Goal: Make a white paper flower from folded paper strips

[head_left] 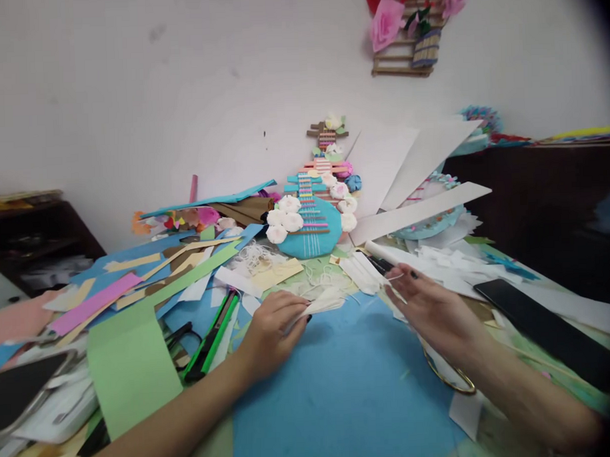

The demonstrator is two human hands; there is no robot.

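Note:
My left hand [281, 329] is closed in a pinch on a pleated strip of white paper [327, 300], just above the blue sheet [335, 387]. To the right, my right hand [428, 304] is raised with loosely curled fingers. A thin white thread [395, 276] appears pinched at its fingertips; where the thread leads is unclear. Beneath this hand shows a gold-coloured loop [463, 386], like a scissors handle, partly hidden by the wrist. Another pleated white paper piece [362, 272] and loose white string [321, 276] lie beyond the hands.
Against the wall stands a blue gourd-shaped decoration [317, 225] with white paper flowers. On the left are a green utility knife [211, 342], black-handled scissors [183, 334], a green paper sheet [127, 361] and a phone [28, 391]. A long black object [549, 330] lies at right among white scraps.

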